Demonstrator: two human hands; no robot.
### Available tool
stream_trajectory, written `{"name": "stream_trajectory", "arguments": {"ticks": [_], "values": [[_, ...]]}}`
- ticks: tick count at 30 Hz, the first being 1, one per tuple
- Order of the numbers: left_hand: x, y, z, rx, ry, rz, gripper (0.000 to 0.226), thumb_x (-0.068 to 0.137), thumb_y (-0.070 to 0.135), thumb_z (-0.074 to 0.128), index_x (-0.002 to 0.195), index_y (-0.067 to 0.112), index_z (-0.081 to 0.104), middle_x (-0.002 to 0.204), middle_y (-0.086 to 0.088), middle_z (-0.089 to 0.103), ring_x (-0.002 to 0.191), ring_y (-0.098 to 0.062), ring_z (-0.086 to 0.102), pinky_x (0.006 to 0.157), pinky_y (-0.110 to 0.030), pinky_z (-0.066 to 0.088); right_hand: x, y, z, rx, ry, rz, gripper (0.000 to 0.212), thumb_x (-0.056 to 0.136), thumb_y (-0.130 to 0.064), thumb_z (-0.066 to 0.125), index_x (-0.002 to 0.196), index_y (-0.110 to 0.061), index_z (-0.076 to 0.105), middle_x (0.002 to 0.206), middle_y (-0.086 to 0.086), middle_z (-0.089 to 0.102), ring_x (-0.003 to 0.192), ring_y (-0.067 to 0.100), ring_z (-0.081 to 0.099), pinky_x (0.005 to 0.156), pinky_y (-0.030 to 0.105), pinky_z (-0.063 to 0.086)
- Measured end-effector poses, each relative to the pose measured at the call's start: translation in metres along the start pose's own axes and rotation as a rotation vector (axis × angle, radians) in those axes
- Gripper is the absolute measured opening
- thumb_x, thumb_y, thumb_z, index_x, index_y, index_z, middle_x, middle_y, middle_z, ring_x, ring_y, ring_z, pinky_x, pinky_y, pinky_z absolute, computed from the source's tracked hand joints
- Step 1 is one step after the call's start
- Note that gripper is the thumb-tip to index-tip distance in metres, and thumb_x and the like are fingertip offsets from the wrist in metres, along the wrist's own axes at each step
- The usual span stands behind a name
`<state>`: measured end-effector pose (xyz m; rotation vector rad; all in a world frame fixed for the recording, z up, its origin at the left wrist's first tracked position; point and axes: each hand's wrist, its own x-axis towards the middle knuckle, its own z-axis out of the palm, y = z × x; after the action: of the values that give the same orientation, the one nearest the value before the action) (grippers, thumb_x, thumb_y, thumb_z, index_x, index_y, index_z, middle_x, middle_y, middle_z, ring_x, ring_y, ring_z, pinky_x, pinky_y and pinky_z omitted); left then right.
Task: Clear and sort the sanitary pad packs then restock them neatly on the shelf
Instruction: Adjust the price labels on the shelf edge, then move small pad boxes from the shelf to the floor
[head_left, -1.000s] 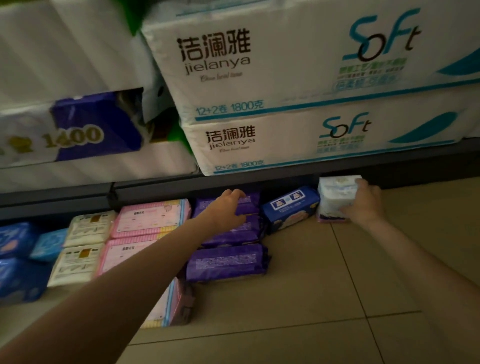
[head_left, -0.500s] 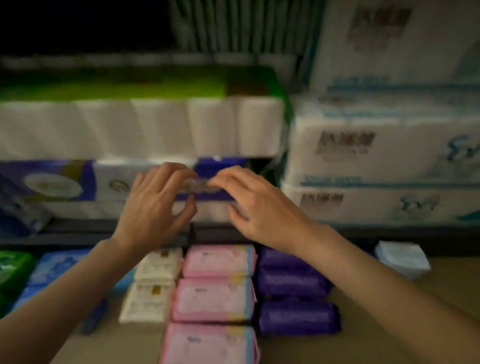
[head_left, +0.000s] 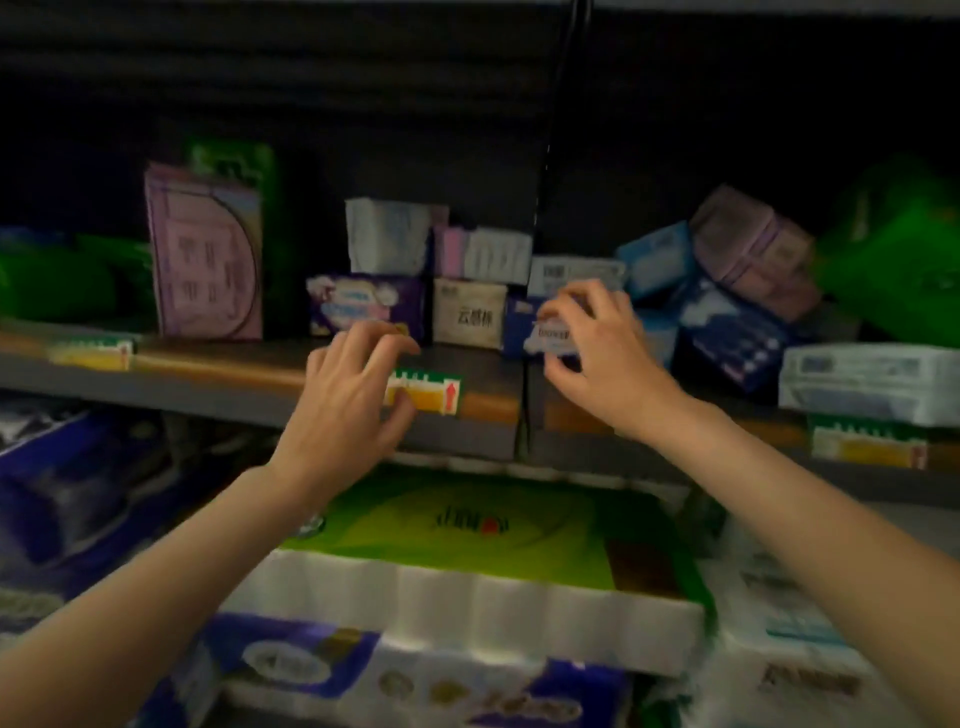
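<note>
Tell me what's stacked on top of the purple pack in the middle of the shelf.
A white pack lies on the purple pack. A pink-and-white pack beside it sits on the beige pack. Whatever stands behind them is lost in shadow.

On the shelf (head_left: 260, 382), the tall pack (head_left: 205, 260) stands left of 2 stacked packs (head_left: 374, 275). The cream pack (head_left: 470, 312) stands to their right. A tilted pile of packs (head_left: 727, 291) lies further right. Tissue-roll bundles (head_left: 467, 561) lie below the shelf.
</note>
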<state>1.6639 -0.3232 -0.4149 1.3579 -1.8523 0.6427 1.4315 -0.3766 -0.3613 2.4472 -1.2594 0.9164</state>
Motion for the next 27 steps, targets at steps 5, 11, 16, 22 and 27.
{"name": "stream_trajectory", "arguments": {"ticks": [5, 11, 16, 22, 27], "values": [[0.052, 0.005, 0.017, 0.031, -0.016, -0.103, 0.033, 0.08, 0.02, 0.058, 0.112, 0.014, 0.054, 0.112, -0.008, 0.049, 0.103, -0.03, 0.048, 0.078, -0.038, 0.031, 0.07, 0.088, 0.014, -0.122, -0.382, 0.532, 0.077, 0.082, -0.056, 0.061, 0.144, -0.026, 0.027, 0.154, 0.011, 0.016, 0.137, 0.042, 0.018, 0.111, 0.052, 0.024], [0.073, 0.018, 0.027, 0.115, -0.11, -0.099, 0.042, 0.088, 0.027, 0.052, 0.129, 0.023, 0.042, 0.13, -0.001, 0.037, 0.121, -0.021, 0.034, 0.098, -0.037, 0.028, 0.087, 0.126, 0.036, -0.119, -0.409, 0.647, 0.088, 0.07, -0.059, 0.07, 0.14, -0.025, 0.028, 0.149, 0.019, 0.027, 0.135, 0.042, 0.022, 0.11, 0.05, 0.025], [0.084, 0.023, 0.033, -0.027, -0.223, -0.158, 0.056, 0.087, 0.044, 0.056, 0.136, 0.029, 0.032, 0.139, 0.001, 0.03, 0.13, -0.018, 0.027, 0.109, -0.04, 0.022, 0.089, 0.105, 0.017, 0.088, -0.393, 0.605, 0.108, 0.042, -0.069, 0.071, 0.135, -0.026, 0.038, 0.137, 0.004, 0.048, 0.123, 0.032, 0.046, 0.102, 0.045, 0.039], [0.112, 0.033, 0.03, -0.476, -0.135, -0.17, 0.094, 0.069, 0.038, 0.078, 0.144, 0.023, 0.023, 0.134, -0.003, 0.042, 0.12, -0.018, 0.045, 0.098, -0.038, 0.043, 0.085, 0.02, -0.008, 0.665, -0.343, 0.34, 0.051, 0.079, -0.055, 0.063, 0.114, -0.021, 0.046, 0.104, -0.007, 0.053, 0.098, 0.013, 0.054, 0.075, 0.028, 0.046], [0.102, -0.024, 0.004, -0.156, -0.132, -0.485, 0.072, 0.074, 0.039, 0.075, 0.131, 0.026, 0.033, 0.116, -0.001, 0.052, 0.101, -0.022, 0.057, 0.082, -0.039, 0.05, 0.11, 0.019, 0.008, 0.644, -0.361, 0.295, 0.046, 0.091, -0.05, 0.05, 0.128, -0.023, 0.05, 0.137, 0.002, 0.046, 0.123, 0.021, 0.045, 0.092, 0.031, 0.039]]}}
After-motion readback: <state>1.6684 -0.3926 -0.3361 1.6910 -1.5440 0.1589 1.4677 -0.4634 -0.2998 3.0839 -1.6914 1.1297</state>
